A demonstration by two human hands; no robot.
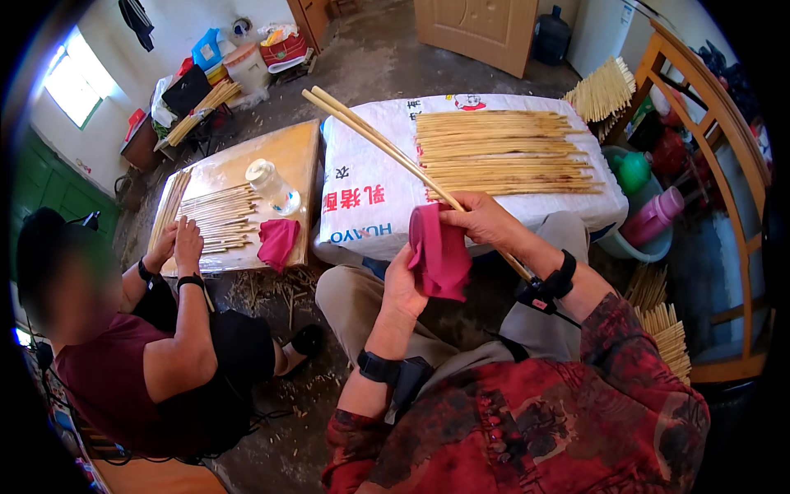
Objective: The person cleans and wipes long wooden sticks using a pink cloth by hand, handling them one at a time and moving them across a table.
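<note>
My right hand [484,217] grips a pair of long thin sticks [376,141], straw-coloured and perhaps bamboo or reed. They slant from the upper left down past my right wrist. Just below, my left hand [404,281] holds a crimson cloth [439,253], which hangs in folds beside the sticks; my right fingers touch its upper edge. Before me, many similar sticks [503,154] lie side by side in a flat row, some with dark brown stains. They rest on a white woven sack [364,167] printed with writing, spread over a low surface.
On my left a co-worker's hands [179,244] work at a low table [278,148] with sticks [216,216], a clear jar [271,185] and another crimson cloth [278,242]. To my right are a basin [657,247] with a pink flask [654,213], stick bundles [665,336] and a wooden frame [710,133].
</note>
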